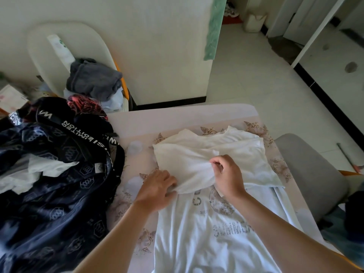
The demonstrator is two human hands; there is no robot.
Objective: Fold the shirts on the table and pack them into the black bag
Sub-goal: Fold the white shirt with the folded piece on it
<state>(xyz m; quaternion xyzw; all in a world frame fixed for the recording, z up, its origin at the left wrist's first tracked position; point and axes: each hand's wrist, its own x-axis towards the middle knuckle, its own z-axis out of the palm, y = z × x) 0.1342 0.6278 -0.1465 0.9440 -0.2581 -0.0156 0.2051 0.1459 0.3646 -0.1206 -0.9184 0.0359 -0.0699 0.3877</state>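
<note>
**Head view: collar end of the shirt turned down, both hands at the fold**

Shows a white shirt (206,237) laid flat on the table (177,119), long axis running straight away from the body, hem nearest, collar end doubled back toward the hem as a loose flap (189,154). Finds the left hand (155,192) at the shirt's left edge, fingers bent over the flap's near corner and gripping it, fingertips partly hidden in cloth. Finds the right hand (228,174) near the shirt's midline, thumb and curled fingers pinching a gather of the flap. Puts both hands on the shirt, side by side across its width, no reach needed. Reads as a mid-fold step: flap likely to be smoothed or drawn further along the long axis toward the hem.

Places the black bag (59,194) just left of the shirt, mouth open, white clothes (39,170) lying inside. Sits nearer the left hand, so probably a leftward carry once folded. Leaves only a narrow strip of patterned tabletop between shirt and bag. Sets a grey chair (311,174) right of the shirt, close to the table edge, with the shirt's right side seeming to hang off that edge. Shows bare tabletop beyond the shirt's far end. Warns of the hanging side dragging, or the flap bunching if pulled unevenly.
</note>
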